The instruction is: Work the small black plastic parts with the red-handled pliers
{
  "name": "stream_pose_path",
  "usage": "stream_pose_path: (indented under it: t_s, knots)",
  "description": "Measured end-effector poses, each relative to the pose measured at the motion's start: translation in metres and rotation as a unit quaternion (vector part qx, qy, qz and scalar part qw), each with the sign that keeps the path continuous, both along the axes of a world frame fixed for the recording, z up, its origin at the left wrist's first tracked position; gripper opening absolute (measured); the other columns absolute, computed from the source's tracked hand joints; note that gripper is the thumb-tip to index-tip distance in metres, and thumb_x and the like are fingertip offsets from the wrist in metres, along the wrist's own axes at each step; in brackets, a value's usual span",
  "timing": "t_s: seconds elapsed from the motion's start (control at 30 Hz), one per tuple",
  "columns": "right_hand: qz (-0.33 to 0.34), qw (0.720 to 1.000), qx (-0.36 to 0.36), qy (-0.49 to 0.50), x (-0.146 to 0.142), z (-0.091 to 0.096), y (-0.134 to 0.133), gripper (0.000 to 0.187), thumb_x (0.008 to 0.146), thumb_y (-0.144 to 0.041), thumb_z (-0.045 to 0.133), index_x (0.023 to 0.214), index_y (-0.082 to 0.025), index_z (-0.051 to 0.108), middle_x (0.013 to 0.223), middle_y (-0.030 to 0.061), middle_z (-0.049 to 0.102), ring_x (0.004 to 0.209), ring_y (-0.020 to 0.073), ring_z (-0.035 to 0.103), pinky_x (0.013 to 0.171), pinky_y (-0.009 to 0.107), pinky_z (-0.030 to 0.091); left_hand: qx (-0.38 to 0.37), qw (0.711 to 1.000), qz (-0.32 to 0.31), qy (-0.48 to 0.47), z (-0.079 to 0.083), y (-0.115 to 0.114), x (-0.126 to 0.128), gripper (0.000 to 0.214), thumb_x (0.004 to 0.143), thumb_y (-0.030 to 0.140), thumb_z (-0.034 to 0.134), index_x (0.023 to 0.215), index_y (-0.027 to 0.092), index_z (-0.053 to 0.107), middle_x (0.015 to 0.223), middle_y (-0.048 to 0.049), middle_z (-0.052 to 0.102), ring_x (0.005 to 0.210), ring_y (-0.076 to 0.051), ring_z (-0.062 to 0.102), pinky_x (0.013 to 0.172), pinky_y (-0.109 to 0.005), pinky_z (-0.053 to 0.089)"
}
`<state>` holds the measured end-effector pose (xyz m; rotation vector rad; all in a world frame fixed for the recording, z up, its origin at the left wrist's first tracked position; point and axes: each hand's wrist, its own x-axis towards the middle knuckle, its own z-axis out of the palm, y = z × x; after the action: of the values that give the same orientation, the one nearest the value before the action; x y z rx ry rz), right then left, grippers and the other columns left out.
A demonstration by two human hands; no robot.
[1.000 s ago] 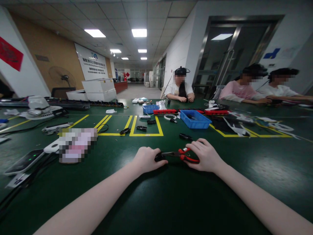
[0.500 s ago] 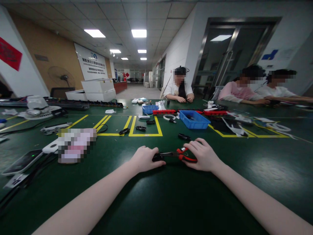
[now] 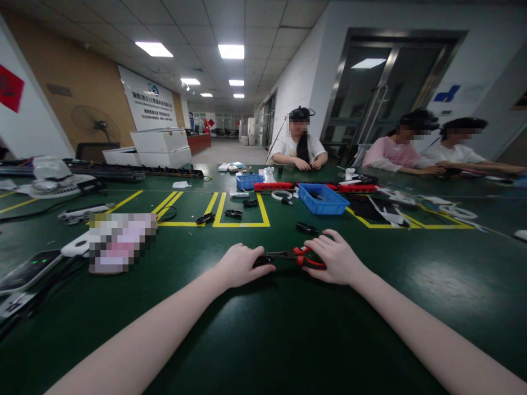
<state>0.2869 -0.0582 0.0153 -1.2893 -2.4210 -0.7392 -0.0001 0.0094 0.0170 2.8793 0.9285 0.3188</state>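
Observation:
In the head view my left hand is closed around a small black part, mostly hidden by the fingers. My right hand grips the red and black handles of a pair of pliers. The pliers' long jaws point left and meet the black part at my left fingertips; whether they bite on it I cannot make out. Just beyond my right hand lies another black part. Similar black pieces rest farther off, in and beside a yellow-taped rectangle.
A blue tray with dark pieces inside stands past my hands, near a smaller blue bin and red strips. Left are a power bank-like device, cables and a blurred pink item. Several people sit at the far side.
The whole view has shifted slightly, so things appear a little farther left. Both hands keep their holds; the pliers' jaws remain at the black part.

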Motion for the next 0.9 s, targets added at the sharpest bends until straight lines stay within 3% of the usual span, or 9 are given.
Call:
stream_pose_path:
  t_s: [0.57, 0.9]
  knots:
    - [0.003, 1.000, 0.024, 0.009, -0.0009, -0.0014, -0.0010, 0.043, 0.081, -0.051, 0.062, 0.102, -0.013, 0.064, 0.088, 0.0095, 0.070, 0.083, 0.0243, 0.062, 0.097, 0.045, 0.037, -0.006, 1.000, -0.011, 0.004, -0.0015, 0.0008, -0.0008, 0.047, 0.101, 0.057, 0.029, 0.096, 0.021, 0.059, 0.076, -0.0039, 0.069, 0.072, -0.022, 0.068, 0.068, -0.030, 0.046]
    - [-0.001, 0.999, 0.036, 0.003, -0.0008, -0.0015, -0.0004, 0.046, 0.081, -0.050, 0.062, 0.108, -0.013, 0.064, 0.094, 0.0108, 0.071, 0.090, 0.0255, 0.063, 0.099, 0.045, 0.035, 0.010, 1.000, -0.012, 0.007, -0.0059, -0.0007, 0.0005, 0.047, 0.099, 0.061, 0.034, 0.093, 0.020, 0.056, 0.078, -0.0048, 0.071, 0.074, -0.024, 0.068, 0.075, -0.034, 0.048]
